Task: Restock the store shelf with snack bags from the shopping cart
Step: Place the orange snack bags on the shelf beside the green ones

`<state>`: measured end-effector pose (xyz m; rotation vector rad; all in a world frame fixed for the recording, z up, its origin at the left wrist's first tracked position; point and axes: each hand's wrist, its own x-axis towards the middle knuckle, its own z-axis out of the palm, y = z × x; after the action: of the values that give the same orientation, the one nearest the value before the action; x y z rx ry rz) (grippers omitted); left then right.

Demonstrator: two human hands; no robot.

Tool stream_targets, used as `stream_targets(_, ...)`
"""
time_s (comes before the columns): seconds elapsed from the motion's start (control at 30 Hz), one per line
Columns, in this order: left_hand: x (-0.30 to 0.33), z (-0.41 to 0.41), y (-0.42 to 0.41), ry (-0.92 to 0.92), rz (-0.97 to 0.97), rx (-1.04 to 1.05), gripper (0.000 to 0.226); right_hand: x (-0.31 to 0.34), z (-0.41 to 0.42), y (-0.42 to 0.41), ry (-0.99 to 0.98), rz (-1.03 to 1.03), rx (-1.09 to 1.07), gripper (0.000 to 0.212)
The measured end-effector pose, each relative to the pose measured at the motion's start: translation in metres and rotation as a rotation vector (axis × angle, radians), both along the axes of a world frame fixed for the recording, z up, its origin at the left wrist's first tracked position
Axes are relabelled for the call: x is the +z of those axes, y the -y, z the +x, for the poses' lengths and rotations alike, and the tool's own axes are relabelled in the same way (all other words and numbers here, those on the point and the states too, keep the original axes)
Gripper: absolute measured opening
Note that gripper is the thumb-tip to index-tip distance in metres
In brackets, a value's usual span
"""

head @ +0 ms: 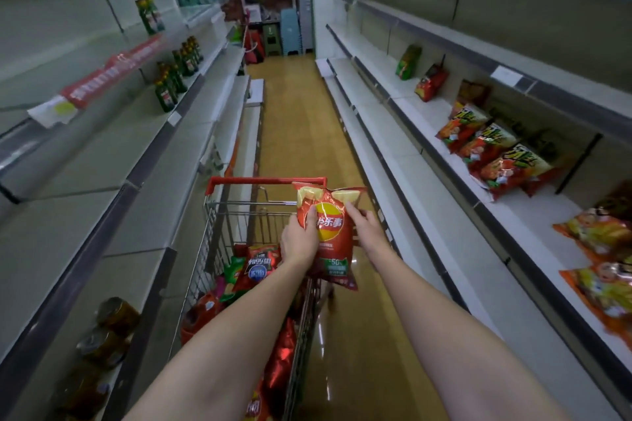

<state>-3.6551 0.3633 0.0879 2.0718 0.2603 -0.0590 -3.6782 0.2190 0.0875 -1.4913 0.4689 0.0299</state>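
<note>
Left hand (301, 236) and right hand (366, 224) both grip a glossy red foil chip bag (333, 232), fingers curled round its edges, above the red-handled wire shopping cart (219, 215).

A single head-worn wide-angle view looks forward and down along a store aisle. The shopping cart (253, 249) sits close below, at lower centre, and both forearms reach in from the bottom edge. Shelving leans in at both sides, bent by the lens; the far end looks soft, probably blurred.
</note>
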Motion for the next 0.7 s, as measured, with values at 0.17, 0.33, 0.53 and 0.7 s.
stream_targets(0.17,0.015,0.019,0.024,-0.026,-0.187,-0.008,0.066,0.013,0.0,0.011,-0.022,0.013,-0.071,0.094)
stream_targets(0.33,0.023,0.036,0.049,0.023,-0.234,-0.1,0.064,0.019,-0.006,0.033,0.067,-0.008,-0.182,0.065)
stream_targets(0.53,0.028,0.043,0.09,0.019,-0.201,-0.137,0.087,0.027,-0.006,0.067,-0.003,-0.074,-0.246,0.068)
stream_targets(0.7,0.029,0.07,0.136,-0.032,-0.291,-0.234,0.075,0.025,0.015,0.109,-0.011,-0.092,-0.226,0.075)
